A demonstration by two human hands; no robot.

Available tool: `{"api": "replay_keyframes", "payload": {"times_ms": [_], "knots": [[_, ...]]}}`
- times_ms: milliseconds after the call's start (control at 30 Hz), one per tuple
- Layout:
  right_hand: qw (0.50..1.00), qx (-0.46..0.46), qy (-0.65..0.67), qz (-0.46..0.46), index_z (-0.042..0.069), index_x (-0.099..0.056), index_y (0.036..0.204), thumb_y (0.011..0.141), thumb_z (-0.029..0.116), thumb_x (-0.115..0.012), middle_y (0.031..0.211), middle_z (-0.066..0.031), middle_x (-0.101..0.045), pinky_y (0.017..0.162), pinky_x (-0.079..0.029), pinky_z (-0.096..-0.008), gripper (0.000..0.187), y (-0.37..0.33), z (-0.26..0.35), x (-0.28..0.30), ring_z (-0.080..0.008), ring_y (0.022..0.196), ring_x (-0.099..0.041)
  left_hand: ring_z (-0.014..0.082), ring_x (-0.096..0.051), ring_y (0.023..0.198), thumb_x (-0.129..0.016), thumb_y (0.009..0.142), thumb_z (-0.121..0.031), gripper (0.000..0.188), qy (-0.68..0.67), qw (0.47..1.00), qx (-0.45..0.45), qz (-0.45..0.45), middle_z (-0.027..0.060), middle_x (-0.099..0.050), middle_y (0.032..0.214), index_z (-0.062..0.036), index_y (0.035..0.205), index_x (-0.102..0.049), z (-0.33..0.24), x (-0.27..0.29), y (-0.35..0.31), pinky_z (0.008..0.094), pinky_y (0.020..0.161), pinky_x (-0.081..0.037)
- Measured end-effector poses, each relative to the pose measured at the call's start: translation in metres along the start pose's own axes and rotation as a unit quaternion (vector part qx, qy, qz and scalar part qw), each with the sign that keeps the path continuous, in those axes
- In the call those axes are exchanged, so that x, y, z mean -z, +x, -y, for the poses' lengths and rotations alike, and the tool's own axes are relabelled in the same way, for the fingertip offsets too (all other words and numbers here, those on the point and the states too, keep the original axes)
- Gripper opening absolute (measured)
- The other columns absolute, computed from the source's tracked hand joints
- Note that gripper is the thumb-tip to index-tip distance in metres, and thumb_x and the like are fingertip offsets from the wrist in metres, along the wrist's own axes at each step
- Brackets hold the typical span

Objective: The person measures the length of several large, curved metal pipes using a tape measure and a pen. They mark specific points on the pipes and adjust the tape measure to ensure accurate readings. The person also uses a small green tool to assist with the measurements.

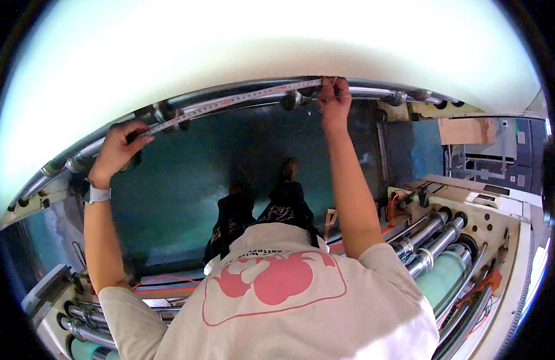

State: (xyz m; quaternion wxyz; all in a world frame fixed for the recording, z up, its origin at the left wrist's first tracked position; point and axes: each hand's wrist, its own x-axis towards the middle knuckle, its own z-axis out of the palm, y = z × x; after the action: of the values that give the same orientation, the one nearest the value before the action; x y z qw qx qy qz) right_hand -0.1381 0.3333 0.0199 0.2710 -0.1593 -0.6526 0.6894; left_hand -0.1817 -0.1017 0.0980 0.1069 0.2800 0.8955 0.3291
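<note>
Background panel [277, 36]: broad, smooth and white, curving across the top; glare washes out its surface.
Floor [181, 204]: dark blue-green with a dull sheen; the person's legs and feet are hard to make out against it.
Machine [499, 207]: cream side plates, shiny metal cylinders and a smooth, pale green roller [443, 279] at lower right; the person's shirt [277, 312] hides its middle.
Metal bars [367, 93]: long, round and polished, running under the panel's lower edge, which covers part of them.
Tape measure [226, 101]: a thin, flat, pale strip stretched between both hands in front of the bars; its long axis rises from lower left to upper right, roughly following them. Marks are too small to read, and fingers cover both ends.
Left hand [118, 149]: thumb and fingers closed on the lower-left end; whether a case sits inside cannot be told.
Right hand [335, 105]: fingertips pinched together on the upper-right end, near the panel's edge.
Watch [99, 194]: pale band around the left wrist, its face out of sight.
</note>
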Motion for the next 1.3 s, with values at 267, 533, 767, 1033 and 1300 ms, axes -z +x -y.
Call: {"api": "replay_keyframes", "payload": {"times_ms": [267, 533, 767, 1033, 1300], "knots": [[0.997, -0.064, 0.034, -0.003, 0.017, -0.046, 0.075, 0.084, 0.01, -0.057, 0.062, 0.0064, -0.042, 0.044, -0.028, -0.0203, 0.016, -0.011, 0.017, -0.007, -0.0044, 0.052, -0.036, 0.0148, -0.055, 0.075, -0.054, 0.085, -0.024, 0.022, -0.026, 0.997, 0.057, -0.034, 0.007, -0.06, 0.076, -0.0023, 0.089, -0.059, 0.032, 0.015, 0.009, 0.0285, 0.068, -0.043], [0.998, -0.007, 0.057, 0.039, 0.013, -0.044, 0.071, 0.085, 0.006, -0.055, 0.066, 0.0047, -0.044, 0.045, -0.03, -0.0191, 0.019, -0.001, 0.002, 0.009, -0.0053, 0.056, -0.038, 0.0256, -0.06, 0.072, -0.057, 0.079, -0.033, 0.027, 0.126, 0.979, -0.03, -0.155, 0.0086, -0.063, 0.079, -0.0101, 0.092, -0.064, 0.043, -0.001, 0.024, 0.0347, 0.065, -0.046], [0.998, -0.024, 0.043, 0.031, 0.013, -0.048, 0.075, 0.085, 0.009, -0.056, 0.068, 0.0051, -0.048, 0.047, -0.033, -0.0197, 0.013, -0.002, 0.009, 0.004, -0.0053, 0.058, -0.042, 0.0263, -0.059, 0.065, -0.058, 0.077, -0.038, 0.028, 0.155, 0.971, -0.019, -0.179, 0.0092, -0.061, 0.069, -0.0101, 0.081, -0.063, 0.052, -0.009, 0.03, 0.0375, 0.059, -0.046], [0.999, -0.025, 0.021, 0.034, 0.014, -0.045, 0.075, 0.085, 0.01, -0.056, 0.065, 0.0052, -0.044, 0.046, -0.031, -0.0192, 0.015, -0.006, 0.016, -0.003, -0.0054, 0.056, -0.039, 0.0271, -0.058, 0.063, -0.058, 0.077, -0.041, 0.033, 0.158, 0.969, -0.044, -0.183, 0.0111, -0.059, 0.066, -0.0086, 0.079, -0.063, 0.055, -0.007, 0.034, 0.0371, 0.059, -0.045], [0.999, -0.016, 0.009, 0.045, 0.013, -0.043, 0.073, 0.086, 0.012, -0.055, 0.063, 0.0035, -0.043, 0.049, -0.031, -0.0217, 0.018, -0.002, 0.01, 0.005, -0.0072, 0.056, -0.038, 0.0273, -0.059, 0.063, -0.058, 0.074, -0.042, 0.037, 0.131, 0.984, 0.012, -0.118, 0.0129, -0.06, 0.067, -0.0063, 0.071, -0.063, 0.041, 0.002, 0.038, 0.0367, 0.059, -0.046]]}}
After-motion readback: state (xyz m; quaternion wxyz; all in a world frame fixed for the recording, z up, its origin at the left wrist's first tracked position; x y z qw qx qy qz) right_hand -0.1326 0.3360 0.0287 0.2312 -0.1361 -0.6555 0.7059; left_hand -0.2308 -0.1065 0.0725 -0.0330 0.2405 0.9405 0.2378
